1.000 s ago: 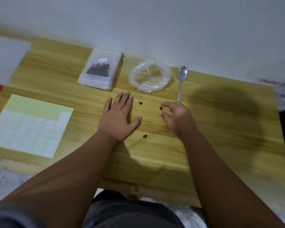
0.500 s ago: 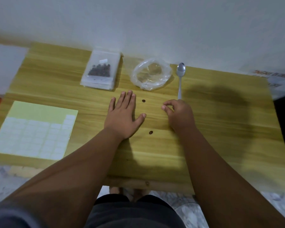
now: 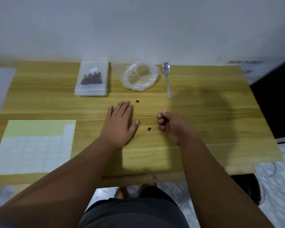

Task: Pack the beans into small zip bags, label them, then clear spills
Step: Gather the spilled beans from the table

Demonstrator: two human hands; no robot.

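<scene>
My label sheet (image 3: 33, 145) lies far left, with the zip bag (image 3: 92, 78) of beans behind it near the wall. My left hand (image 3: 120, 124) presses flat on the table (image 3: 220, 112), fingers straight and close together. One loose bean (image 3: 137, 101) lies just past its fingertips and a second bean (image 3: 149, 129) lies between my hands. My right hand (image 3: 169, 124) is curled tight, and I cannot tell whether it holds anything.

Nothing reads clearly; a white paper (image 3: 246, 67) at the upper right of the frame, past the desk (image 3: 212, 116) corner, carries red lettering, too blurred to make out; the small sticker (image 3: 93, 69) on the zip bag (image 3: 92, 79) and the label sheet (image 3: 31, 145) show no legible marks.
</scene>
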